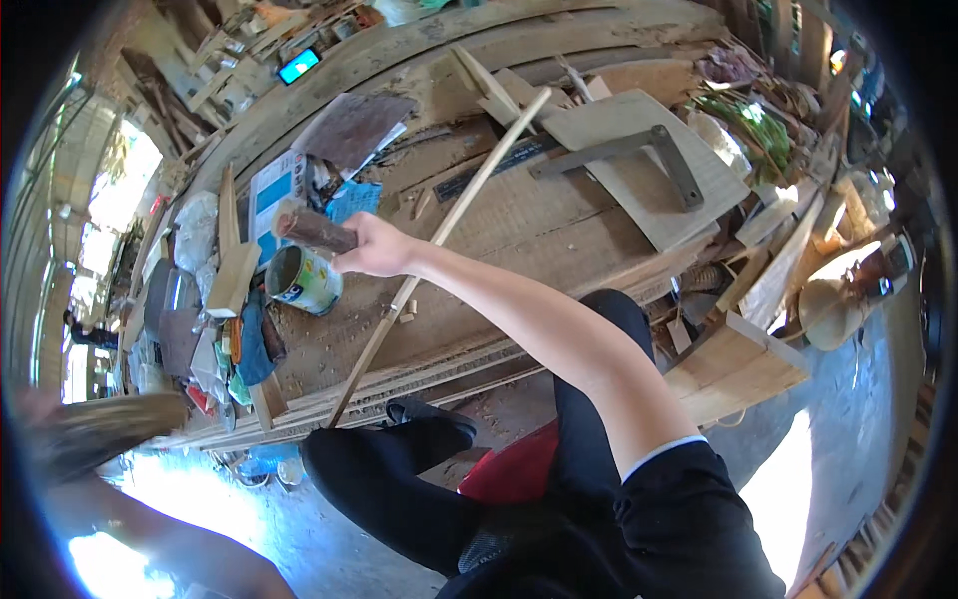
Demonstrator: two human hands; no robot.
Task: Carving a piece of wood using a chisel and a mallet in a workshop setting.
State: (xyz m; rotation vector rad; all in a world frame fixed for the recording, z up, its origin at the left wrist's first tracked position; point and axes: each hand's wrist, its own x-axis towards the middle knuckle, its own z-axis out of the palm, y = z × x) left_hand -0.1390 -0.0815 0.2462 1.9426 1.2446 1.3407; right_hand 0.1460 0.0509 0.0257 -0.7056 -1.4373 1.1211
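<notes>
My right hand (371, 243) grips a dark brown wooden piece (311, 228) above an open metal can (304, 282) with a colored label. A long pale wooden strip (459, 200) runs diagonally across the workbench (559, 245), passing beneath my right hand. At the far left, my left hand (45, 409), blurred and partly out of view, holds a blurred dark, elongated object (120, 429), apparently wooden. Right of the strip, a metal square (667, 160) rests on a flat board (639, 220).
Papers (344, 135), plastic bags (195, 225), cloths (254, 349) and wood offcuts crowd the bench. A lit phone (298, 66) is at the back. Boards (733, 369) and scrap lie at the right. My legs are below the bench's front edge, over a concrete floor (848, 419).
</notes>
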